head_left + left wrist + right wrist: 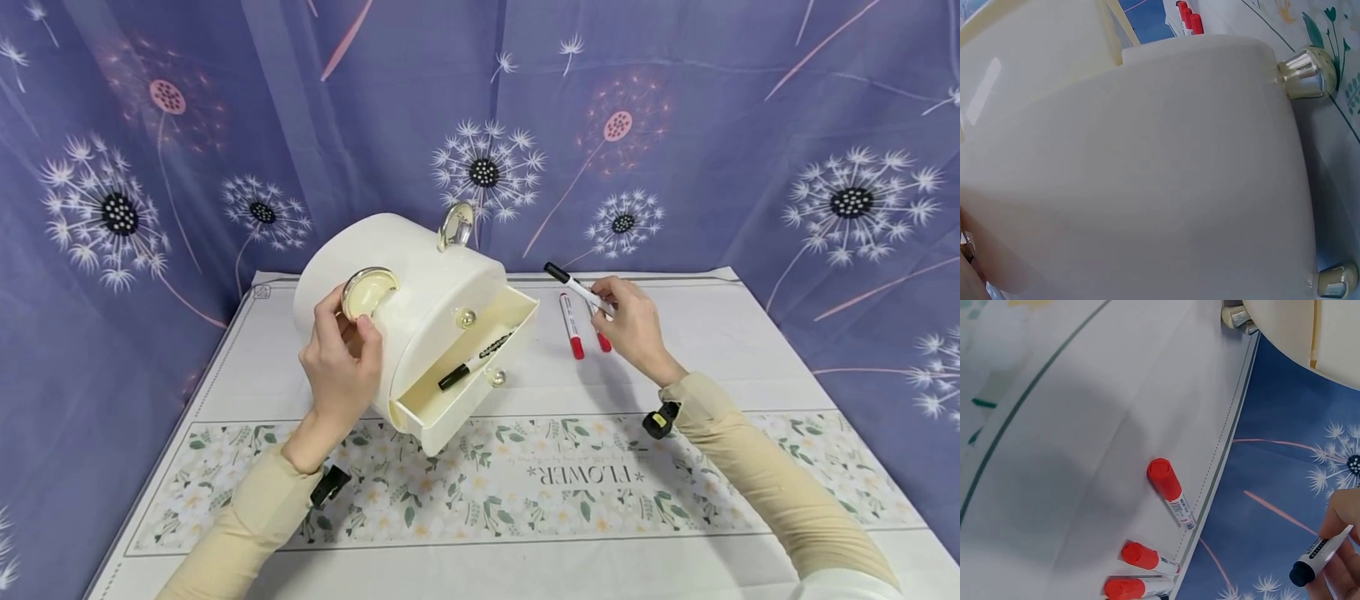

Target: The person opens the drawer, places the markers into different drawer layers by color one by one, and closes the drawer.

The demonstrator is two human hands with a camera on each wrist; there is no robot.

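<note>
A white drawer box [420,283] with two round, gold-rimmed ears stands tilted in the head view, one drawer [455,423] pulled out. Inside that drawer lies a black-capped marker [474,362]. My left hand [341,362] grips the box's near ear [371,293] between thumb and fingers. In the left wrist view the box's white side [1147,162] fills most of the picture. To the right of the box, my right hand [630,325] pinches another black-capped marker [573,285] above the table. Under and beside this hand lie red-capped markers [572,327], several of which show in the right wrist view.
The white table cover [697,333] carries a flowered strip [480,500] with printed lettering across its front. Behind and at both sides hangs a blue dandelion curtain [375,108]. Two shiny knobs [497,377] stick out from the drawer fronts.
</note>
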